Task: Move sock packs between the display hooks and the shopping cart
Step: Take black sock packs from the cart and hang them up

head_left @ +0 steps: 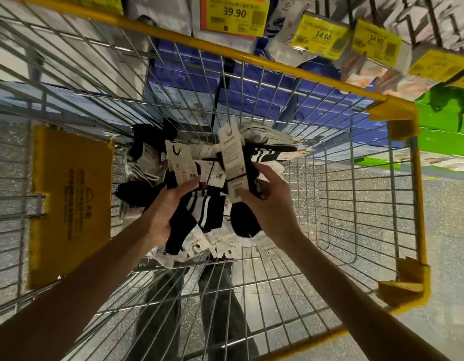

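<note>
- Apparently, the left hand (168, 207) is gripping a striped sock pack (199, 211), hook card (180, 162) upward.
- The right hand (271, 201) is pinching a second sock pack (232, 157), likely for rehanging.

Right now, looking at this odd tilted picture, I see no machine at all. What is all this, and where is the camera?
There is no machine: the grip here is simply a person's two bare hands. The single picture comes from a camera worn on the person's head, looking down. Below is a silver wire shopping cart with a yellow rim, and in it lies a heap of black and white sock packs. The left hand holds a black sock pack with white stripes. The right hand holds a black sock pack with a long white card label. Above the cart hang yellow price tags on the display.
</note>
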